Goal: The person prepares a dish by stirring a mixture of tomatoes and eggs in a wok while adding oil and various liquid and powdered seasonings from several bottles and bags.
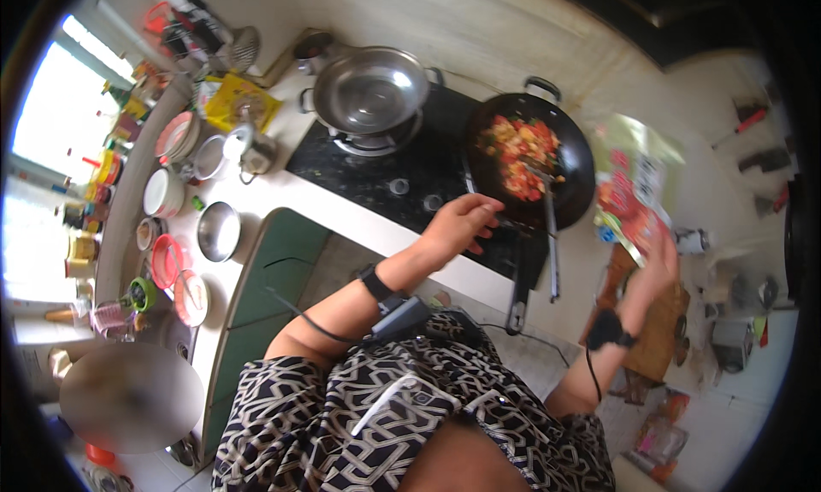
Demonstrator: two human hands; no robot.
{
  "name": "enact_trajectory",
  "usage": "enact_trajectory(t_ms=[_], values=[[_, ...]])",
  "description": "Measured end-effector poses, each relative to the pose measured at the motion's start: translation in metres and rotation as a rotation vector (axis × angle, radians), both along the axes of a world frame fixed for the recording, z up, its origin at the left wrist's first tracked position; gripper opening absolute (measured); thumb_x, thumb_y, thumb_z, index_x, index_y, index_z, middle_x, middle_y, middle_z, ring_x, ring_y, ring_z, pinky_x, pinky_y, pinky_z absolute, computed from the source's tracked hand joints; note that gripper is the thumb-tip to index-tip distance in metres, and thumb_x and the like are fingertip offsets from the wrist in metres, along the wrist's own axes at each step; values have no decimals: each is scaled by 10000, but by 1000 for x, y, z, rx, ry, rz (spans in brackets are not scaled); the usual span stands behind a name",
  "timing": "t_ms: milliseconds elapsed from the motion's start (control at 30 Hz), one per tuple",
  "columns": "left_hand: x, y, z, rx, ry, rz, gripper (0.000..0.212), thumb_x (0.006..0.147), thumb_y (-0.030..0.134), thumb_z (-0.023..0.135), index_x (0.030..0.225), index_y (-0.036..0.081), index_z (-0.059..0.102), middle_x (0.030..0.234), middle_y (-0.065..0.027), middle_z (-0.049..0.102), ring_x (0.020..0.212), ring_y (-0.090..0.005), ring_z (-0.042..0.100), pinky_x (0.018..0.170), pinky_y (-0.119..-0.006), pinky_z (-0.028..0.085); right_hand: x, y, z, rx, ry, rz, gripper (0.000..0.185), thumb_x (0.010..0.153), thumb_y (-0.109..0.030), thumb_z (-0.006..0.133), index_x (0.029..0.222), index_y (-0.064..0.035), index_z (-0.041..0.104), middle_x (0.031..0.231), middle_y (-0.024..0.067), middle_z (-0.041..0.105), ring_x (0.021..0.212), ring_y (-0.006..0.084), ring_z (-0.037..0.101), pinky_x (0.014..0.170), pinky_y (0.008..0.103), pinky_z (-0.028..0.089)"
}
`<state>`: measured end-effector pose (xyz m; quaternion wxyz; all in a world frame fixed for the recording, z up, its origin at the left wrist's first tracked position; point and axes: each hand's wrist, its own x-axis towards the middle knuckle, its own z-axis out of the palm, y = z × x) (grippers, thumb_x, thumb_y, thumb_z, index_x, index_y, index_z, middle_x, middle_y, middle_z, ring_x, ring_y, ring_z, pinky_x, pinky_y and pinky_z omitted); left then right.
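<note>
My right hand (657,258) grips the lower end of a printed plastic food packet (632,184), raised to the right of the black wok (577,171). The packet bears writing, and it and the hand are slightly blurred. Chopped red and yellow food, perhaps tomato and egg (519,148), fills the middle of the wok. A metal-handled spatula (551,235) rests in the wok with its head in the food and its handle over the rim. My left hand (462,225) hovers by the wok's near-left rim, fingers loosely curled, nothing visible in it.
On the left burner of the black glass hob (359,171) stands a steel wok (365,100). The left counter holds a steel bowl (219,231), a kettle (256,152), a yellow bag (240,104) and several dishes. The wok's long handle (518,299) juts toward me. A wooden board (657,331) lies right.
</note>
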<state>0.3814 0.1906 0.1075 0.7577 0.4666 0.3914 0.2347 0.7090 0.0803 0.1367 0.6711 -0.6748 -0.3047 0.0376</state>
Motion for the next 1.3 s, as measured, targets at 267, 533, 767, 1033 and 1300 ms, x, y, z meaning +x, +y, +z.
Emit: enact_trajectory(t_ms=[267, 533, 767, 1033, 1300], values=[[-39, 29, 10, 95, -169, -100, 444, 916, 238, 629, 1315, 92, 500, 1066, -24, 579, 935, -102, 542, 724, -263, 490, -85, -20, 18, 164, 121, 63, 239, 907, -98, 628, 1079, 68, 618, 977, 110, 662, 824, 169, 628, 769, 290, 504], [-121, 57, 23, 271, -360, -103, 719, 828, 267, 752, 1413, 61, 387, 1268, -123, 540, 1077, -170, 527, 936, -318, 447, -222, 33, 4, 98, 296, 434, 217, 874, -116, 684, 1023, 31, 626, 1000, 105, 667, 872, 173, 631, 818, 319, 505], [-230, 64, 13, 99, -390, 151, 361, 887, 155, 676, 1211, 22, 590, 1119, -52, 650, 998, -129, 586, 902, -309, 468, -323, 89, 11, -83, 260, 814, 420, 850, -163, 723, 1188, 42, 581, 1138, 114, 632, 975, 161, 599, 890, 312, 467], [-394, 87, 8, 211, -99, 842, 283, 861, 189, 696, 1094, 39, 640, 947, -37, 678, 821, -125, 609, 746, -277, 466, -379, 134, 19, -249, 125, 821, 490, 943, -268, 599, 1333, 8, 493, 1240, 116, 593, 944, 89, 520, 851, 229, 412], [-524, 183, -52, 351, -53, 1533, 224, 847, 130, 702, 1045, 48, 637, 867, 6, 643, 711, -75, 540, 608, -233, 400, -399, 145, 8, -342, 108, 759, 420, 949, -229, 582, 1302, -9, 530, 1129, 82, 645, 874, 60, 529, 765, 199, 411]])
